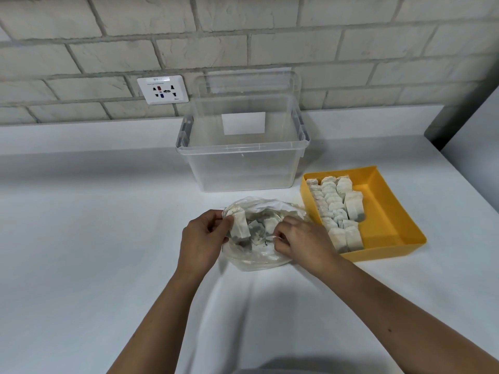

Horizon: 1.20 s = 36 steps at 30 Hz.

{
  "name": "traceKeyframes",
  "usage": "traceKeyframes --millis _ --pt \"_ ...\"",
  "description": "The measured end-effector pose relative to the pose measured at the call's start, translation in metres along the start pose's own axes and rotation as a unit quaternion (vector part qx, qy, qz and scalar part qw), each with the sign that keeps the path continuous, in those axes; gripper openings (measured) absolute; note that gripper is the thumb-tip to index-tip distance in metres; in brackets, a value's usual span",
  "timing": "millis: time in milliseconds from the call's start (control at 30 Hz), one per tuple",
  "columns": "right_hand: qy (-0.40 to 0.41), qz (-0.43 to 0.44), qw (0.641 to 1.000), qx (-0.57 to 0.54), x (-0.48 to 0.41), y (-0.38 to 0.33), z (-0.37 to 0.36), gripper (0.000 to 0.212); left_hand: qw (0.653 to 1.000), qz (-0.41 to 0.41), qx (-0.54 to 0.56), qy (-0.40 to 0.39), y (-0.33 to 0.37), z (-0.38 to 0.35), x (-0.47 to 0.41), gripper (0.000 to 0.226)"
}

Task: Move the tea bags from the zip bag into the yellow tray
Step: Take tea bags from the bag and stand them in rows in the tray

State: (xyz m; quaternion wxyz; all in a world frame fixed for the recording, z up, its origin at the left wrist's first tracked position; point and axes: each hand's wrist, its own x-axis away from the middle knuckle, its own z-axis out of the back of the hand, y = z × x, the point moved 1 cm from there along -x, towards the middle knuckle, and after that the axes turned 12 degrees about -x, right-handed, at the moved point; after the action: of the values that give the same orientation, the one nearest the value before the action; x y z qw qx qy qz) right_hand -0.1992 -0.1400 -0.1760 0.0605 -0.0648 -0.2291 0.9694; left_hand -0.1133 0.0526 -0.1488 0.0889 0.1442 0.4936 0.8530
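Note:
A clear zip bag lies open on the white table, with several tea bags inside. My left hand pinches the bag's left rim together with a tea bag at the opening. My right hand is at the bag's right side, its fingers curled and pinching the plastic edge or a tea bag string; which one I cannot tell. The yellow tray sits to the right, with several tea bags standing in rows along its left half.
A clear, empty plastic storage box stands behind the zip bag, its lid leaning against the brick wall. A wall socket is at the back left. The table's right edge runs past the tray.

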Motion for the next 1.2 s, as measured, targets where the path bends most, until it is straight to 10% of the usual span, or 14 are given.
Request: traceKeyframes --millis 133,367,1067,1200 --pt "0.068 -0.021 0.991 -0.116 -0.006 -0.002 0.031 0.01 1.0 -0.005 0.004 0.005 0.0 0.003 -0.003 0.012" --pt "-0.112 -0.052 0.922 -0.368 -0.015 -0.012 0.076 0.008 0.999 -0.023 -0.005 -0.036 0.008 -0.002 -0.007 0.014" --pt "-0.024 -0.004 0.969 -0.247 -0.037 -0.034 0.052 0.007 0.986 0.032 0.069 -0.147 0.015 -0.01 0.004 0.037" --pt "-0.012 -0.012 0.954 -0.299 -0.039 -0.032 0.049 0.004 0.995 -0.026 -0.035 -0.087 0.013 -0.006 -0.001 0.008"
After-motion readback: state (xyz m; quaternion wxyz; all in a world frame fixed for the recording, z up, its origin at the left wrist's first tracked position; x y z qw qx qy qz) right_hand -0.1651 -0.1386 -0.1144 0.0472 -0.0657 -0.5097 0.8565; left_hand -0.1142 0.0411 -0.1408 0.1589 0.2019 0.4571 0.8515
